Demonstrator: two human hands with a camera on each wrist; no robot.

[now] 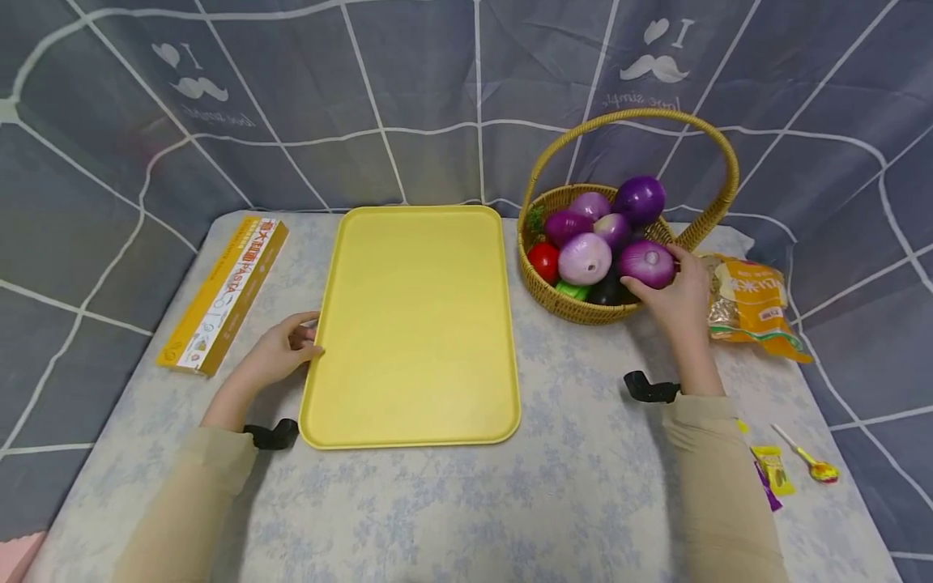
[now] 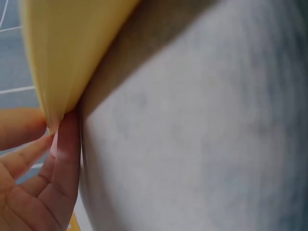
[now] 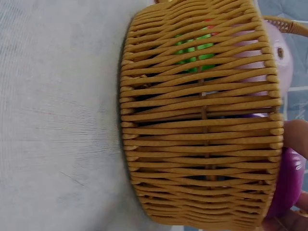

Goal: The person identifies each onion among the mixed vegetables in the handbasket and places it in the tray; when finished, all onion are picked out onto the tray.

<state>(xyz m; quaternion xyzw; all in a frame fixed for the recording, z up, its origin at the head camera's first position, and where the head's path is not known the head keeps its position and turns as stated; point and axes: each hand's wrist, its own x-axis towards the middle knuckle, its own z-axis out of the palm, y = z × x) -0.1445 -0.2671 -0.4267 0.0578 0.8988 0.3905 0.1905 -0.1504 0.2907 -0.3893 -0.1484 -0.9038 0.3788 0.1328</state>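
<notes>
My left hand pinches the left rim of a yellow tray. In the left wrist view, the thumb and fingers lie on either side of the tray's edge. On the right, my right hand holds a purple onion at the front right of a wicker basket, thumb and fingers on opposite sides of it. From the right wrist, the basket's woven wall hides much of the contents, and the held onion shows just past its rim.
Several other vegetables fill the basket, among them a pale onion, a red tomato and a dark purple one. The tall handle arches above. A pasta box lies left, an orange bag right, a lollipop and sweets nearer.
</notes>
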